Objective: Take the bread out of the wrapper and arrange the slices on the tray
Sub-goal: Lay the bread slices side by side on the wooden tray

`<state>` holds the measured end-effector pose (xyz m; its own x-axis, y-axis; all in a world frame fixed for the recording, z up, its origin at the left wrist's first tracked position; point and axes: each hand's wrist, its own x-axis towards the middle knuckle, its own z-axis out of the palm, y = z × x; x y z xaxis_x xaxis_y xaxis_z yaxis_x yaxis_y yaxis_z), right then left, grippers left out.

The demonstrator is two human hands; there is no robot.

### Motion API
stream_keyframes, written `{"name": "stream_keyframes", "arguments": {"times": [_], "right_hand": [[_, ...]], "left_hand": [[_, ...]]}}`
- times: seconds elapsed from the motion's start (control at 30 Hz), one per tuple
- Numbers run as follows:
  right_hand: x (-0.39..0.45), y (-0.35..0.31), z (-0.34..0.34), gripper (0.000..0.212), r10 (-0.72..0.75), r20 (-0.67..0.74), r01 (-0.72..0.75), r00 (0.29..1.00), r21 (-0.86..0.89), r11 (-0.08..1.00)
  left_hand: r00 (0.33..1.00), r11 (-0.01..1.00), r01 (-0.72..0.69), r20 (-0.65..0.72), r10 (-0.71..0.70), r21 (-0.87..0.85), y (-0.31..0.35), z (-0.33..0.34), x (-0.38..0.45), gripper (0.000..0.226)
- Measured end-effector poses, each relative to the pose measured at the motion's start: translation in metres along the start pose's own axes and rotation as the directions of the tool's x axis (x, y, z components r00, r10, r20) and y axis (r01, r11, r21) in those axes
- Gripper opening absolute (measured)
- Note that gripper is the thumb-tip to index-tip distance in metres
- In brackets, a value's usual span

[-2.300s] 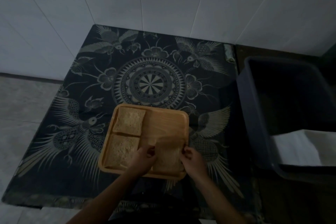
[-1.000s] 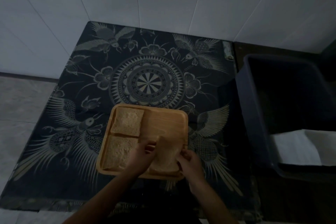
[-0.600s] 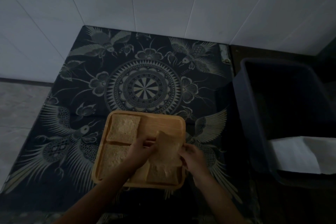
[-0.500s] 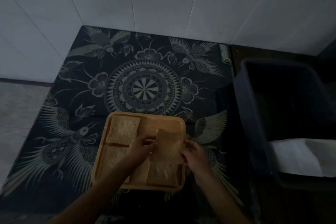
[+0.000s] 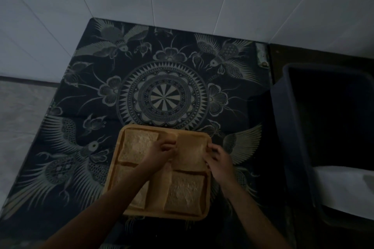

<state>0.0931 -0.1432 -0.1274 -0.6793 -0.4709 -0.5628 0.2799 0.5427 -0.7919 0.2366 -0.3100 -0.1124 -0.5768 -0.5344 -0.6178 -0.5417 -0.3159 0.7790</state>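
Slice point(image 5: 191, 150) between hands (left point(image 5: 162, 152), right point(image 5: 218, 159)), tray point(image 5: 159, 215) far-right.

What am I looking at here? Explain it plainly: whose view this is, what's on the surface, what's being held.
There is no machine: a person wears a camera on the head, looking down at their own bare hands. A dark patterned cloth covers the table. On it sits a wooden tray with bread slices: far left slice, near right slice, and a near left slice partly under the forearm. The left hand and right hand hold a fourth slice by its sides at the tray's far right corner. A dark bin stands right.
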Motion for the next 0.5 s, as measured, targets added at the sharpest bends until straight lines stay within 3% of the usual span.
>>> {"name": "stream_keyframes", "arguments": {"times": [0.3,0.5], "right_hand": [[0.013,0.010,0.001,0.030,-0.067,-0.038,0.053,0.997,-0.283,0.958],[0.008,0.009,0.003,0.034,-0.139,-0.019,0.121,0.990,-0.391,0.913]], "left_hand": [[0.998,0.976,-0.008,-0.060,0.021,0.218,-0.012,0.008,0.020,0.021],[0.986,0.950,-0.076,-0.118,0.117,0.303,-0.017,0.012,0.016,0.027]]}}
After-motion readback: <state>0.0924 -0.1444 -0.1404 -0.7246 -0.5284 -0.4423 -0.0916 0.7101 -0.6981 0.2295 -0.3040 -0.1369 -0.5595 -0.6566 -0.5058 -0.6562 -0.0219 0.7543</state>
